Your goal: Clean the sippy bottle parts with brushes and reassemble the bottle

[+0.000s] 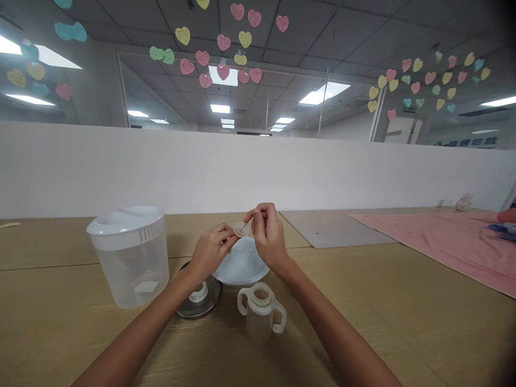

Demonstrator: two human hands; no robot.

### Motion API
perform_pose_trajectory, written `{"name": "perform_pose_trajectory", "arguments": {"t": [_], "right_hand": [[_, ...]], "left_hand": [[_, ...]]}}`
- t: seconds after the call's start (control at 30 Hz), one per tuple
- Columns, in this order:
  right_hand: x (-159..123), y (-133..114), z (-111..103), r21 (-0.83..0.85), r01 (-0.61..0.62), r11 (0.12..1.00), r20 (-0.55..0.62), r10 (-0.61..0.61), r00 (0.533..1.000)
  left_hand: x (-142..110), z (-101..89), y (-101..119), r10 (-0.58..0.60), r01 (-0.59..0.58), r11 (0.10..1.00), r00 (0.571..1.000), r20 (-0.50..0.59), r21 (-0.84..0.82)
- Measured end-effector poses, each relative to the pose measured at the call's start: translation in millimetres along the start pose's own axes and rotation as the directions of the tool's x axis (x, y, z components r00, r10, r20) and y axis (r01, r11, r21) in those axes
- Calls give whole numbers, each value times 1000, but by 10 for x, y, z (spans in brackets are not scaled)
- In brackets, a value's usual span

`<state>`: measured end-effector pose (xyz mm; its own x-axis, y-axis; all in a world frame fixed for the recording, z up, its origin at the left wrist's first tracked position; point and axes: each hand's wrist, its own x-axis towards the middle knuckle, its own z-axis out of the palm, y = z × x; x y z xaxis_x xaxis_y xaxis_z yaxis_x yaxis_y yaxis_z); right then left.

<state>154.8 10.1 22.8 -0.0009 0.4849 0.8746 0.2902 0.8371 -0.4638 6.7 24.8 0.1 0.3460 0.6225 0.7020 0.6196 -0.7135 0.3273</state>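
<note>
So, the small pale disc (241, 229) is up in the air above the white bowl (242, 271), pinched narrowly between the fingertips of the left hand (212, 250). The right hand (268, 234) holds a thin stick (245, 226) in an equally narrow pinch, its tip touching the disc's face. The two hands nearly meet there, with only the disc and stick between them.

Directly below, the bowl rests on the table (374, 317), not touching the hands. Just past its near edge stands a two-handled plastic cup (261, 313), with its top open. A round metal lid (209, 301) with a white collar (199, 292) lies beside the bowl, under the left forearm. Left of that is a large clear container (131, 274) with a white rim, close to the lid but well apart from the hands.

To the right, the table has more room before a grey mat (334, 228) and a pink cloth (443, 236), which runs off the right side of the view. The table's far edge meets a white partition (242, 172). Beyond it, paper hearts (221, 43) hang on glass beneath a ceiling of lit panels.
</note>
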Motion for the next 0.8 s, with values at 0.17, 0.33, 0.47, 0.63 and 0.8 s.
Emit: {"name": "perform_pose_trajectory", "arguments": {"t": [0.17, 0.33, 0.47, 0.63, 0.8], "right_hand": [[44, -83, -29, 108, -4, 994, -135, 19, 991], [135, -76, -97, 187, 12, 982, -226, 31, 974], [248, -274, -341, 224, 121, 967, -359, -33, 933], [372, -657, -1039, 18, 387, 922, -731, -252, 635], [425, -613, -1243, 20, 392, 920, -753, -245, 611]], "left_hand": [[7, 18, 18, 31, -31, 1000, 999, -18, 1], [43, 33, 126, 24, -24, 1000, 1000, 6, 19], [19, 79, 30, -3, -6, 992, 998, 70, 130], [-67, 157, -239, -102, -38, 906, 947, 304, 423], [-57, 185, -255, -141, -62, 842, 934, 328, 536]]}}
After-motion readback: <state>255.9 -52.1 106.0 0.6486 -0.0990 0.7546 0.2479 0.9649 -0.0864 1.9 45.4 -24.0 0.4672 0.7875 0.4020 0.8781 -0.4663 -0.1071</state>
